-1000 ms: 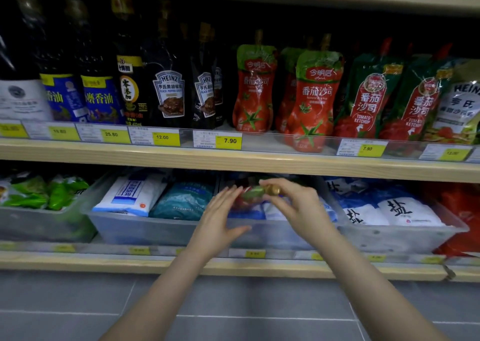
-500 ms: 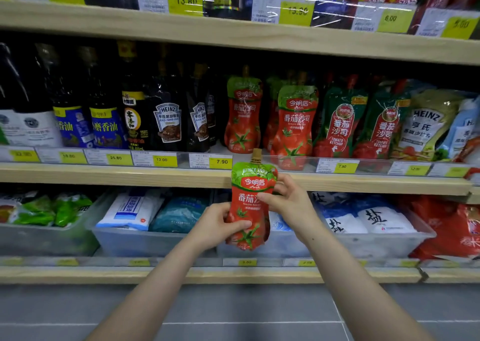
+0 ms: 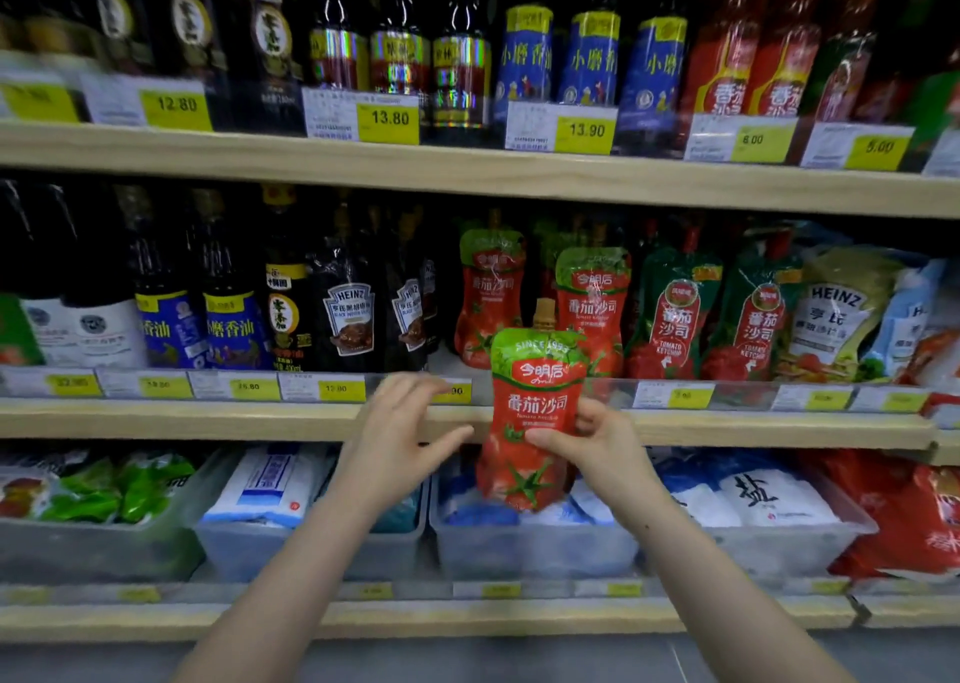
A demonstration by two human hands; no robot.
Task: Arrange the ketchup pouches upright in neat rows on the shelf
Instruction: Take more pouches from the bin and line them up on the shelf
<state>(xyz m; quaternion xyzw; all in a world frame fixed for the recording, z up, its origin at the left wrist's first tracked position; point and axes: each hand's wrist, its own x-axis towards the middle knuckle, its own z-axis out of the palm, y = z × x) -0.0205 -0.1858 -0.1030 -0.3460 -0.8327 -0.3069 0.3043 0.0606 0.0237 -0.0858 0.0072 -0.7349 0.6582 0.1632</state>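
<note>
Middle shelf (image 3: 311,420) carries dark sauce bottles (image 3: 343,313) left, ketchup pouches (image 3: 592,303) standing right, two of the same brand in front with a gap at the lip before them. Salt bags (image 3: 763,498) sit in bins (image 3: 519,552) below. Held pouch (image 3: 535,412) hangs upright, cap up, label outward, just before the shelf edge, likely oriented for standing in. Right hand (image 3: 597,448) pinches its waist, thumb across the front. Left hand (image 3: 395,433) beside it, fingers spread, holding nothing.

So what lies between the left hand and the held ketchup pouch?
Nothing: in the head view the left hand, open, and the pouch are separated only by the shelf edge behind.
</note>
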